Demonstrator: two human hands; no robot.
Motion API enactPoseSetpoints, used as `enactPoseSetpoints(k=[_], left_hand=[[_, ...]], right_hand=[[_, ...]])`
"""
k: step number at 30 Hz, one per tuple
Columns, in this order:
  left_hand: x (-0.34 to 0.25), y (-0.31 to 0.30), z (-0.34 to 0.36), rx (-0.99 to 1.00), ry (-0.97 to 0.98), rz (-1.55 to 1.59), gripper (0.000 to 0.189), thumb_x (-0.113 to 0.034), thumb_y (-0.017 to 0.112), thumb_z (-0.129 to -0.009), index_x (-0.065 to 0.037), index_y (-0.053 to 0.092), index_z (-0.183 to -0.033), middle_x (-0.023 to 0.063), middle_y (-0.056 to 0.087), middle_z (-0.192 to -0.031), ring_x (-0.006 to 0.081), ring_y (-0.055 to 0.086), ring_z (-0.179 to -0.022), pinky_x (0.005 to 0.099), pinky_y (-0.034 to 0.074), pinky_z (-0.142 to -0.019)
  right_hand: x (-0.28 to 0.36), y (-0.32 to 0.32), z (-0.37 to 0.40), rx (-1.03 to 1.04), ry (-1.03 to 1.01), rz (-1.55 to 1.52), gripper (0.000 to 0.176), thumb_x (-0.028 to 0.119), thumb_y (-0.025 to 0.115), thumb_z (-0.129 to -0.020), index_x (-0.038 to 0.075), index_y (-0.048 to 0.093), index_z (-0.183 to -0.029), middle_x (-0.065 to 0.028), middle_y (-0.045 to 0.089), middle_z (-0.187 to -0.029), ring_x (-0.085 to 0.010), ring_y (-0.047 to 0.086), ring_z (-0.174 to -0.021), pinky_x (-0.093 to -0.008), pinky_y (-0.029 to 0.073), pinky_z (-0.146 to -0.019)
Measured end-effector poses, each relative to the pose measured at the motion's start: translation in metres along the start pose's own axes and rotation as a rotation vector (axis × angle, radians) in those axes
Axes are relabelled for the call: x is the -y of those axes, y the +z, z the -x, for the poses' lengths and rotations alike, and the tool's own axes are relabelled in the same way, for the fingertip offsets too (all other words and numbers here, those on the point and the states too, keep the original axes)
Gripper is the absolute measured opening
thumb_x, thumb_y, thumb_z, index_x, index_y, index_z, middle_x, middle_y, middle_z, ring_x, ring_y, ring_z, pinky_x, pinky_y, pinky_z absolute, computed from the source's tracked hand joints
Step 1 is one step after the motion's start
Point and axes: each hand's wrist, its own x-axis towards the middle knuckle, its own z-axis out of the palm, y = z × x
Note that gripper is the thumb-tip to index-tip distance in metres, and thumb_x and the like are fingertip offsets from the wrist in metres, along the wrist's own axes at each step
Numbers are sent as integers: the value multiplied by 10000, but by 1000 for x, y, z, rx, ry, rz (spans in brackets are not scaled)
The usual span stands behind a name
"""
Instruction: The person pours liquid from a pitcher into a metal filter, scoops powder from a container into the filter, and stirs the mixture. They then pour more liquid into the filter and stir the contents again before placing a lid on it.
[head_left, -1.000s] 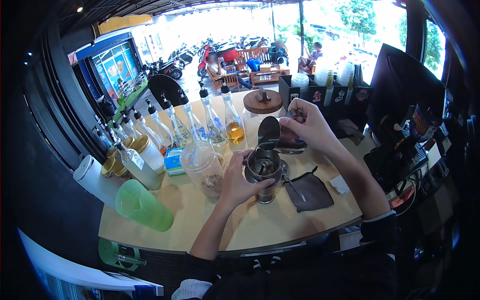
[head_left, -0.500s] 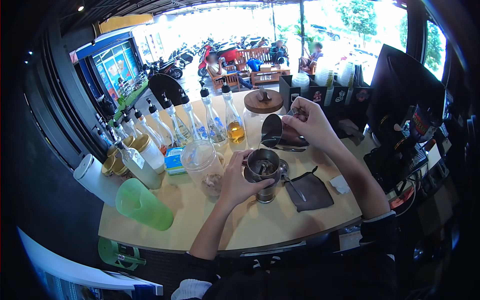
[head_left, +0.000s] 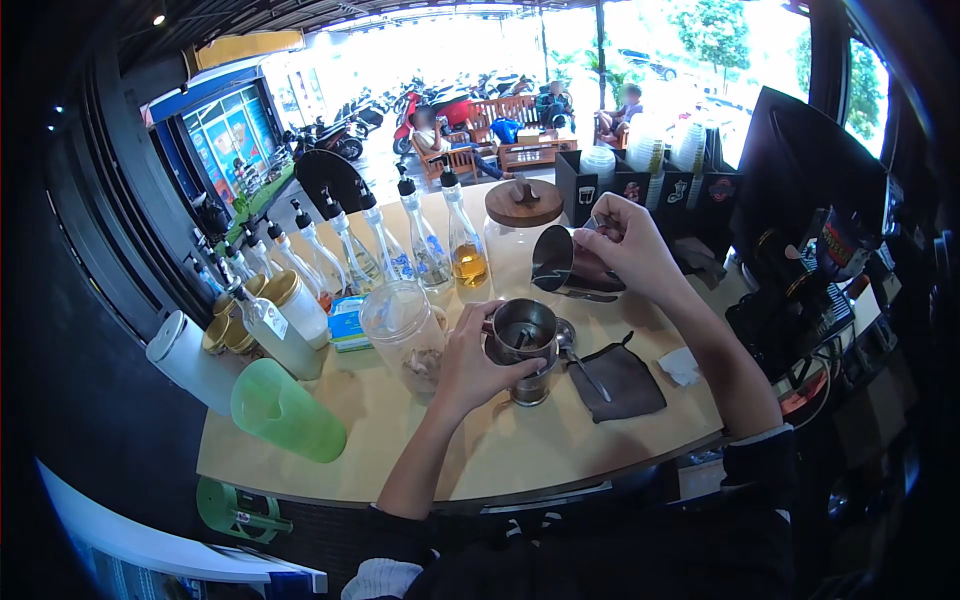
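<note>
My left hand [head_left: 470,365] grips a steel coffee filter cup [head_left: 523,338] that stands on a glass on the wooden counter [head_left: 520,440]. My right hand [head_left: 630,250] holds a small steel pitcher [head_left: 562,270] by its handle, tilted, its mouth turned left, above and just right of the filter. A spoon [head_left: 580,360] lies beside the filter, partly on a dark cloth [head_left: 620,380].
Several pump syrup bottles [head_left: 425,245] line the back. A clear plastic jar [head_left: 405,335], a wood-lidded glass jar [head_left: 522,215], a green tumbler [head_left: 285,410], a white canister [head_left: 185,360], gold-lidded jars [head_left: 290,300], cup holders [head_left: 650,175] and a dark screen [head_left: 800,180] surround the work spot.
The pitcher has lifted off the filter's rim and swung up and to the right, less steeply tipped. My left hand keeps its hold on the filter.
</note>
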Motion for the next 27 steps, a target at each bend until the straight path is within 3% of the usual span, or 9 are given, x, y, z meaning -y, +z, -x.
enactPoseSetpoints(k=[5, 7, 11, 13, 18, 20, 23, 25, 27], left_hand=[[-4, -1, 0, 23, -30, -26, 828, -380, 882, -525, -47, 530, -1195, 97, 565, -1097, 259, 604, -983, 401, 484, -864], [-1, 0, 0, 4, 3, -35, 817, -370, 879, -530, -50, 526, -1193, 98, 563, -1098, 265, 602, -986, 402, 478, -871], [-2, 0, 0, -44, 64, -30, 763, -276, 885, -532, -34, 528, -1161, 101, 554, -1091, 251, 579, -1034, 375, 467, -905], [-4, 0, 0, -55, 79, -32, 758, -265, 880, -534, -38, 523, -1164, 102, 548, -1099, 256, 578, -1037, 376, 467, -906], [-6, 1, -1, -74, 113, -56, 748, -232, 863, -533, -49, 513, -1168, 102, 533, -1114, 273, 575, -1037, 379, 462, -906], [-6, 0, 0, -36, 94, -66, 768, -320, 849, -577, -89, 482, -1210, 85, 520, -1128, 274, 541, -1077, 432, 371, -956], [-7, 0, 1, -35, 107, -76, 762, -314, 846, -578, -93, 481, -1210, 82, 515, -1133, 269, 537, -1083, 430, 365, -961], [-7, 0, 1, -42, 111, -85, 764, -312, 847, -575, -94, 481, -1209, 81, 515, -1132, 268, 537, -1082, 428, 366, -961], [-8, 1, 2, -49, 116, -93, 765, -310, 847, -571, -95, 482, -1208, 80, 515, -1130, 268, 537, -1082, 427, 366, -961]], right_hand=[[-5, 0, -1, 4, -6, 23, 199, 25, 629, -858, 5, 441, -796, -9, 530, -758, -27, 548, -716, -180, 526, -592], [-6, 3, 0, -28, -50, -92, 280, 78, 687, -819, 64, 419, -738, 75, 329, -637, -14, 271, -596, -210, 245, -506], [-2, 2, 3, -18, -27, -147, 282, 80, 691, -818, 64, 421, -738, 78, 327, -638, -13, 268, -596, -209, 240, -504], [-1, 0, 3, 15, -20, -43, 174, 46, 640, -857, 6, 476, -813, -7, 538, -753, -27, 539, -705, -183, 484, -570], [2, 0, 6, 22, -25, -42, 193, 63, 646, -858, 17, 467, -801, -1, 523, -734, -28, 546, -684, -182, 464, -540], [3, -1, 7, 28, 8, -100, 201, 68, 648, -857, 20, 462, -797, 3, 516, -728, -30, 554, -682, -182, 458, -536], [3, -1, 7, 36, -8, -22, 209, 62, 643, -861, 22, 448, -797, 3, 511, -731, -38, 581, -691, -176, 481, -548], [3, 2, 10, 5, -12, -141, 243, 74, 674, -826, 59, 443, -755, 79, 366, -647, 2, 290, -590, -196, 247, -501], [5, 2, 11, 7, -7, -143, 238, 74, 673, -827, 59, 447, -756, 78, 375, -650, 6, 296, -589, -193, 250, -500]])
